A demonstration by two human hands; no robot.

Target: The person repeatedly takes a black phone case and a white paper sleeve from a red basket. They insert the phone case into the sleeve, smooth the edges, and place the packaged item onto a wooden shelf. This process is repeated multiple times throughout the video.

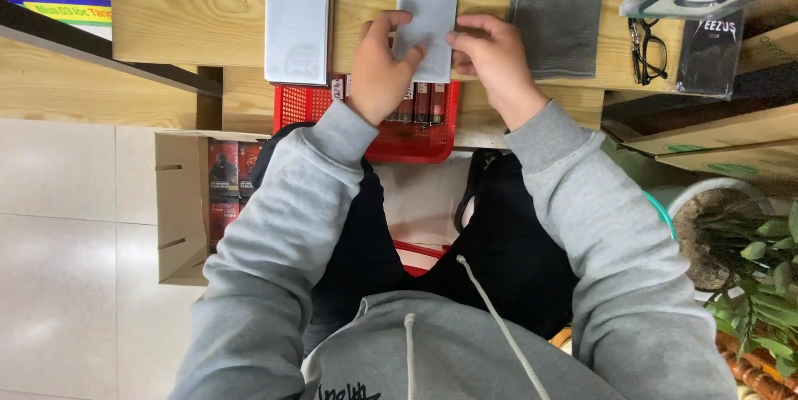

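You are holding a pale grey flat sheet (427, 11) between both hands over the wooden desk (191, 9), your left hand (378, 68) pinching its lower left corner and your right hand (492, 55) gripping its right edge with the thumb laid across the face. The grasp is looking light and sits only at the lower end, so the far end of the sheet, lying toward the top of the desk beyond your fingers, could sag or twist if either pinch is loosening; a slip would likely be dropping it into the red basket (416, 141) of small cartons just below your wrists. The white flat packet (297, 22) is lying just beside your left hand, and the dark grey cloth (557, 24) just beside your right, so a wide sweep could be nudging either one. The black glasses (648, 51) are resting further out past the cloth, nearer the desk edge. Both forearms are reaching straight ahead, elbows bent and tucked, wrists angling inward toward each other, palms facing down.
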